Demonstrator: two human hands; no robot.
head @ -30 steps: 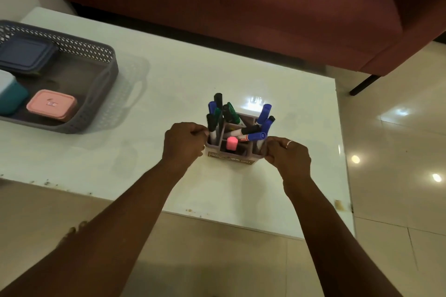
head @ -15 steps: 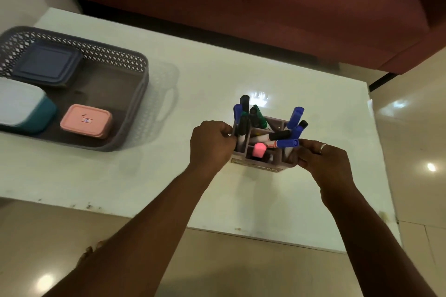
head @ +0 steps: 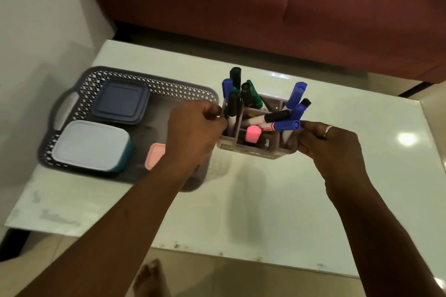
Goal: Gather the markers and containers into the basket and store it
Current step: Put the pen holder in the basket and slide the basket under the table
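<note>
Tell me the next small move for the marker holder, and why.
Probably carry the holder left and lower it into the basket's bare right part: left hand and right hand grip its sides beside the rim; containers fill the left.

The basket (head: 154, 82) is grey, its wall a lattice of small diamond-shaped holes. In it lie a navy-blue container (head: 120, 101), a teal container (head: 91, 146) with a pale lid and a pink container (head: 155, 155). The marker holder (head: 255, 153) is greyish mauve, its white-bodied markers (head: 253, 119) capped blue, black, green and pink; the table (head: 289, 200) is glossy white and the sofa (head: 241, 7) maroon.
</note>
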